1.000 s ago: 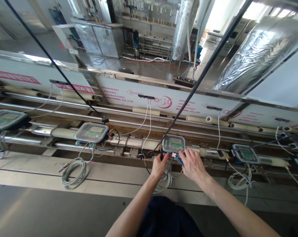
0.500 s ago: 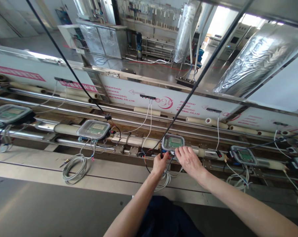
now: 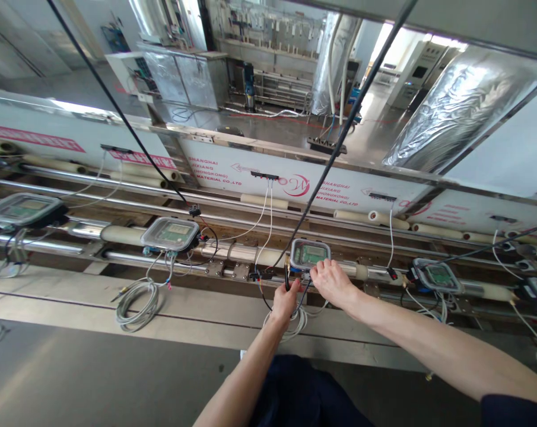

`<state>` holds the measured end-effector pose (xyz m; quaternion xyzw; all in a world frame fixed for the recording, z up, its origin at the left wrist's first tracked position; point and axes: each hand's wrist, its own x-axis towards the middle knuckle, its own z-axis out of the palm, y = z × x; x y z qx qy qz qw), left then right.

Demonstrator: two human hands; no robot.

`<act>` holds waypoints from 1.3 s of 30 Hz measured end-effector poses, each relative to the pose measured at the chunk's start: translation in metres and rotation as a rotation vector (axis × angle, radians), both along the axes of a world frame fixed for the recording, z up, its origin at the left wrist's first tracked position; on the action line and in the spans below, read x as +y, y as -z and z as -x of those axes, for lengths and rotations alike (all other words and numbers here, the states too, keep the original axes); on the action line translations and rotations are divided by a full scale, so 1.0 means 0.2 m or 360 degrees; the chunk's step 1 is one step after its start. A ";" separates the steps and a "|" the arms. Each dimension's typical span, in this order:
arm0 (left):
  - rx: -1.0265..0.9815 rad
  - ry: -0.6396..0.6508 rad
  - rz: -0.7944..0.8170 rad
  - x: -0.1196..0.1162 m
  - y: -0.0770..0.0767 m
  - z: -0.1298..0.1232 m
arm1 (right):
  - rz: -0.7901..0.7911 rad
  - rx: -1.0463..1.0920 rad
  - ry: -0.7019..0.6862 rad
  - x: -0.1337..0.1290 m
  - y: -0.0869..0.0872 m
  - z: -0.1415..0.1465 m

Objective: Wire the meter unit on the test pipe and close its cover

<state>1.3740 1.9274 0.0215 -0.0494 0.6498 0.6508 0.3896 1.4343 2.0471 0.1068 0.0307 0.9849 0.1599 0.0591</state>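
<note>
A clear-lidded meter box [image 3: 311,254] with a green circuit board inside is mounted on a pipe in front of me. My left hand [image 3: 285,300] is closed around a slim black tool [image 3: 287,277], which stands upright just left of the box's lower edge. Its kind I cannot make out. At the lower right corner of the box, the fingers of my right hand [image 3: 333,281] are curled together. What they pinch is hidden under them. Thin grey cables [image 3: 298,325] hang in a loop below both hands.
Similar meter boxes [image 3: 170,233] [image 3: 437,276] sit along the pipes to either side. A coiled grey cable [image 3: 137,308] hangs over the metal ledge [image 3: 197,311]. One black rod [image 3: 339,142] slants down to the near box. Behind the pipes stands a printed white panel [image 3: 232,166].
My right hand has shifted slightly left along the box's lower edge. The left hand with its black tool has dropped a little, and the view has moved slightly.
</note>
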 end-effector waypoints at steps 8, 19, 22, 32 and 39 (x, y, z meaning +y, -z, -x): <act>-0.0326 0.0059 -0.0273 0.00 -0.01 -0.10 | 0.0087 0.0106 0.0337 0.19 -0.03 -0.21; -0.0493 -0.0132 -0.0362 0.21 0.01 -0.17 | 0.0042 0.0208 0.0320 0.24 0.07 -0.31; -0.0488 -0.0222 -0.0378 0.27 0.00 -0.21 | -0.0023 0.0219 0.0189 0.25 0.07 -0.29; -0.0372 -0.0428 -0.0322 0.33 0.02 -0.24 | -0.0204 0.0322 -0.0240 0.28 0.05 -0.25; -0.0268 -0.0493 -0.0242 0.34 0.03 -0.25 | -0.0090 0.0213 -0.0317 0.30 0.02 -0.20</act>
